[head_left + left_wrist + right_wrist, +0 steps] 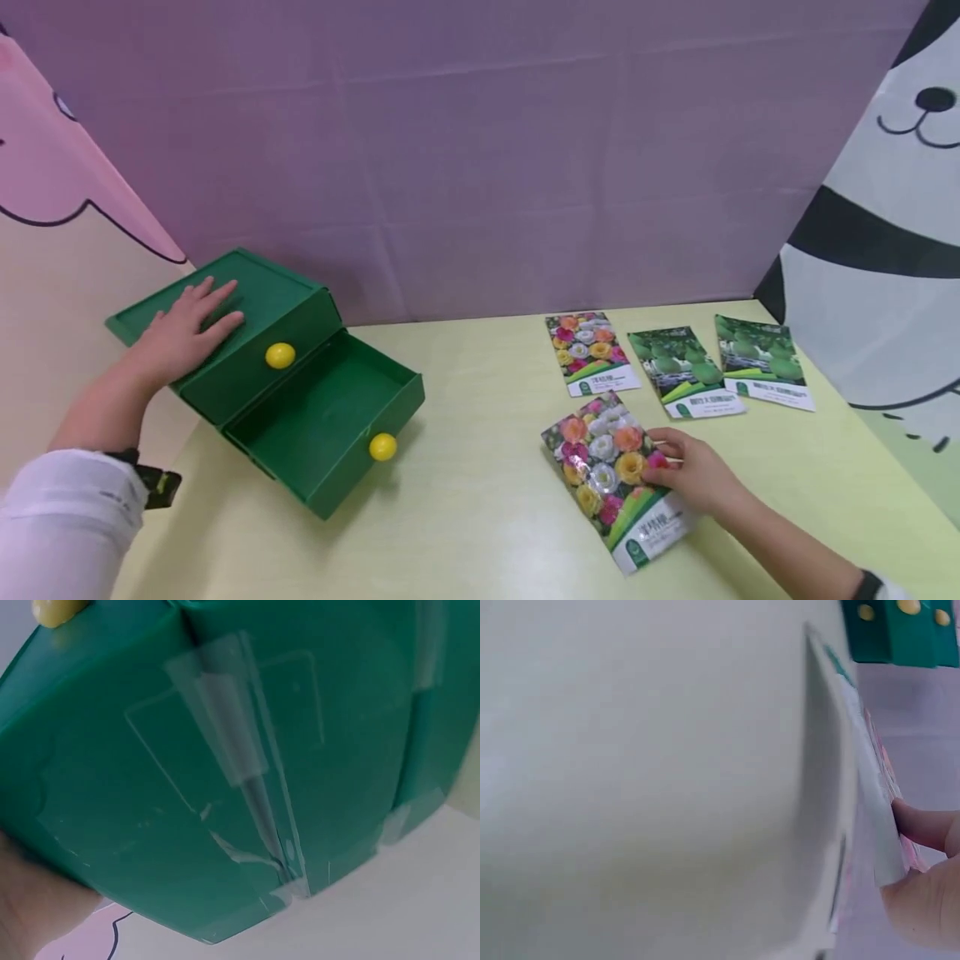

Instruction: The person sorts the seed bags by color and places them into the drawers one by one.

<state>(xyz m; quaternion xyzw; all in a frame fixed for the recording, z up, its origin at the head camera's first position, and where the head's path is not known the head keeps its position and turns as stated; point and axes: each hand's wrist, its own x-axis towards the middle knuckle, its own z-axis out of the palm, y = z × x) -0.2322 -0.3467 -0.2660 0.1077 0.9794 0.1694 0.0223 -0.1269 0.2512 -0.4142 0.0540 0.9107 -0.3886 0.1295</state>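
Note:
A green two-drawer box stands at the table's left. My left hand lies flat on its lid, fingers straight. The upper drawer is shut, with a yellow knob. The lower drawer is pulled out and shows nothing inside; its knob is yellow too. The left wrist view shows only the box's side. My right hand pinches the right edge of a flower seed packet near the front. In the right wrist view this packet is edge-on and lifted slightly off the table.
Three more seed packets lie in a row at the back right: one with flowers and two with green fruit. A purple backdrop and cartoon panels wall in the yellow table.

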